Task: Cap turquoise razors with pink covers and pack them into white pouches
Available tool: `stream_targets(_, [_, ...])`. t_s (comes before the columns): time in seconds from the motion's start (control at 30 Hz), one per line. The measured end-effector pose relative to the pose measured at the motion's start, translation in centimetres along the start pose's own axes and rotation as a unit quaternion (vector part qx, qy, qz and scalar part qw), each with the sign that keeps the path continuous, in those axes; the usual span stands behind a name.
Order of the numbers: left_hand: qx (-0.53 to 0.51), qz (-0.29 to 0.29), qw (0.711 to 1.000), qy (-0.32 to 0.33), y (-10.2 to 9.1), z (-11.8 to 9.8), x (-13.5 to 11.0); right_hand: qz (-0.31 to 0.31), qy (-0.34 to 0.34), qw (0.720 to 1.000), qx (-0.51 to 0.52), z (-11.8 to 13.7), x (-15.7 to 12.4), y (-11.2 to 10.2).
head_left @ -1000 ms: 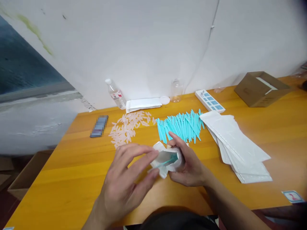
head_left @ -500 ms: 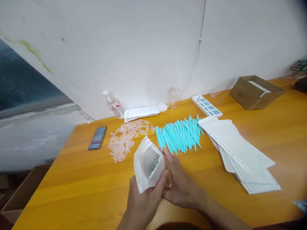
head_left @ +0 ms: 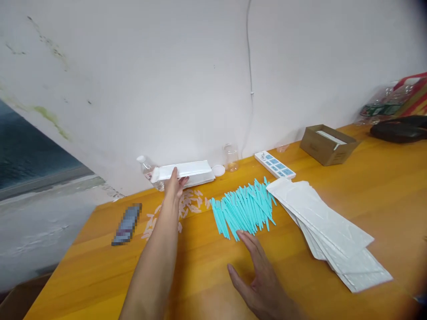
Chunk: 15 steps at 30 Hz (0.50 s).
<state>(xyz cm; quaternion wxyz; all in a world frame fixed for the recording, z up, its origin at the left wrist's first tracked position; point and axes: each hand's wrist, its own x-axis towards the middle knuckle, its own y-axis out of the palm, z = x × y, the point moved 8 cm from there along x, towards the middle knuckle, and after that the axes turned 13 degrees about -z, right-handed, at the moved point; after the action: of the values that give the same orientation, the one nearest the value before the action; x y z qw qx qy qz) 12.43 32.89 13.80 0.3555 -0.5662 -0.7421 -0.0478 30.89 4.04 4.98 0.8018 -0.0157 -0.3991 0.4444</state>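
My left hand (head_left: 175,184) reaches to the back of the table. Its fingers are on a white padded envelope (head_left: 196,167), which lies over another white envelope (head_left: 204,178) by the wall. Below that arm, small translucent pink plastic pieces (head_left: 191,205) are scattered, partly hidden by the forearm. My right hand (head_left: 258,280) hovers over the near table with fingers apart and nothing in it. Just beyond its fingertips spreads a pile of slim turquoise plastic sticks (head_left: 243,206). Several flat white envelopes (head_left: 323,222) lie fanned out to the right of the pile.
At the left lies a blurred-out dark phone-like slab (head_left: 126,224). Along the wall stand a plastic bottle (head_left: 145,166), a clear jar (head_left: 231,158), a round lid (head_left: 218,170), a white power strip (head_left: 275,165) and a cardboard box (head_left: 328,144). More bottles (head_left: 387,104) stand far right.
Both hands held an open white envelope near the front. My left hand is now at the back on an envelope, and my right hand has let go and opened. The view has shifted.
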Motion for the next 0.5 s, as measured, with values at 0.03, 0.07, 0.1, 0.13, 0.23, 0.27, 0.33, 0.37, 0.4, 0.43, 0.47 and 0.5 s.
stream_targets(0.03, [-0.017, 0.004, 0.999, -0.043, 0.7, 0.9, 0.0, -0.003, 0.003, 1.0, -0.002, -0.2, -0.1, -0.1])
stream_targets(0.07, [-0.035, 0.003, 0.995, -0.097, 1.1, 2.0, -0.5, -0.005, 0.006, 1.0, -0.002, -0.4, -0.2, -0.2])
stream_targets(0.1, [-0.05, 0.0, 0.988, -0.148, 1.1, 2.9, -1.4, -0.005, 0.011, 1.0, 0.0, -0.6, -0.2, -0.3])
stream_targets(0.13, [-0.064, 0.002, 0.98, -0.19, 0.9, 3.5, -2.8, -0.003, 0.017, 1.0, 0.004, -0.8, -0.2, -0.4])
stream_targets(0.23, [-0.111, 0.019, 0.948, -0.298, -0.5, 4.6, -9.1, 0.02, 0.027, 0.999, 0.022, -1.3, -0.2, -0.4])
stream_targets(0.27, [-0.125, 0.025, 0.934, -0.334, -1.2, 4.7, -11.9, 0.03, 0.026, 0.999, 0.026, -1.4, -0.2, -0.4])
stream_targets(0.33, [-0.098, 0.059, 0.927, -0.358, -2.6, 4.4, -17.5, 0.043, 0.017, 0.998, 0.033, -1.6, -0.4, -0.4])
stream_targets(0.37, [-0.06, 0.083, 0.93, -0.353, -3.2, 4.0, -20.2, 0.049, 0.014, 0.998, 0.034, -1.8, -0.5, -0.4])
stream_targets(0.4, [-0.029, 0.107, 0.934, -0.34, -3.7, 3.5, -22.6, 0.056, 0.015, 0.998, 0.033, -2.0, -0.7, -0.3])
stream_targets(0.43, [0.0, 0.114, 0.94, -0.321, -4.2, 2.9, -24.5, 0.067, 0.018, 0.997, 0.03, -2.2, -0.8, -0.3])
stream_targets(0.47, [0.026, 0.123, 0.946, -0.298, -4.4, 2.2, -26.0, 0.08, 0.023, 0.996, 0.024, -2.4, -0.9, -0.1])
stream_targets(0.5, [0.047, 0.128, 0.952, -0.274, -4.4, 1.5, -26.9, 0.095, 0.03, 0.995, 0.015, -2.6, -1.0, 0.1])
